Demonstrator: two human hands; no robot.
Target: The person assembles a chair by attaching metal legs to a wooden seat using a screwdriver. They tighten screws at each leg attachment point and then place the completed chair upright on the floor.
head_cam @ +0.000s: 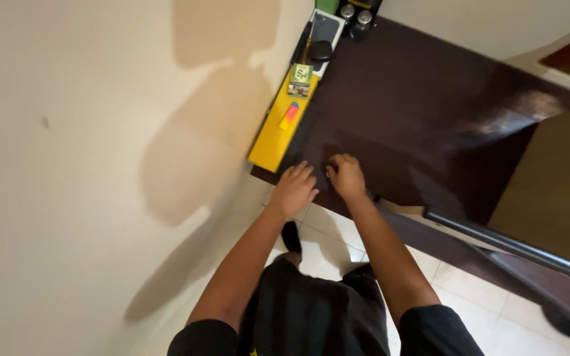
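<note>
View: head cam, looking down along both forearms to the near edge of a dark tabletop [430, 112]; wall at L, tiled floor [456, 290] below.
L hand [293, 189]: rests at the tabletop's near L corner, palm down, fingers [301, 173] flat and loosely spread; holds nothing I can make out.
R hand [347, 177]: just beside L hand, knuckles up, fingers curled under onto the surface; can't tell if sth small sits beneath them.
Hands rel.: close, nearly touching, both on the wood near the edge.
Yellow box [278, 132]: long, flat, lies along the wall edge of the tabletop, just beyond L hand; apart from fingers, not touched.
Eraser-like bit [289, 115]: small red/orange piece on top of yellow box.
Small pack [300, 78]: green/white, at far end of yellow box.
Black round item [320, 51]: past the pack, on a white-rimmed flat box [328, 29].
Two cans [355, 14]: dark w/ silver tops, far corner.
Chair [516, 254]: dark, at R, pushed near the tabletop.
Progress (judged): hands only placed at the edge; nothing lifted, items by the wall look undisturbed. Anything involving the yellow box looks not yet begun.
</note>
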